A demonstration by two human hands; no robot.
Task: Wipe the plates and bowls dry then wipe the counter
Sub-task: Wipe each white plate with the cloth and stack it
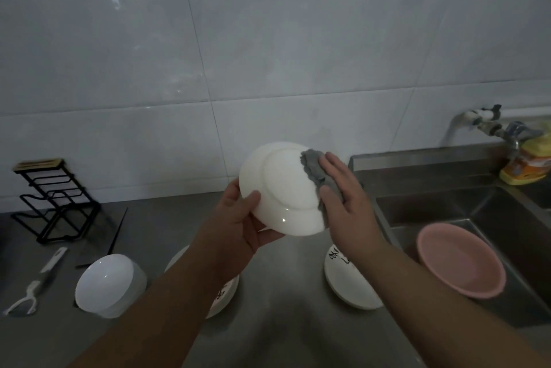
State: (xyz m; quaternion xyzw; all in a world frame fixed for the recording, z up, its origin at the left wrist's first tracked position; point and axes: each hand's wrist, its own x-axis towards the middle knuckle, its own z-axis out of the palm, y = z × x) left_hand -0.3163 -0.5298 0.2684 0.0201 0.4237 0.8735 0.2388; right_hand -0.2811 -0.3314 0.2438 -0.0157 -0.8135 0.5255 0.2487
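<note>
Plate-drying is what you're doing right now: you're holding a round white ceramic plate (283,185) up over the grey steel counter (167,227), underside facing you, tilted toward the wall. Your left hand (241,224) is gripping its lower-left rim, thumb curled over the back. Your right hand (346,203) is pressing a small grey cloth (313,170) flat against the plate's right edge, fingers straight and together.

So you're on the first half of the job, wiping dishes, with the counter not yet started. Next, I'd judge, you're needing to sweep the cloth across the rest of that underside, then turn the plate and do its face, keeping the left grip firm since wet glaze is likely slippery.

Around you, largest first: a steel sink (465,212) is sitting on the right with a round pink plastic basin (459,260) leaning in it. Below your arms, a white bowl with black lettering (348,287), a second lettered dish (223,293) half hidden under your left forearm, and a plain white bowl on its side (107,284) are waiting. A black wire rack (56,197), a white-handled peeler (32,287) and dark chopsticks (116,236) are cluttering the left counter; they'll be standing in the way when you wipe it.
</note>
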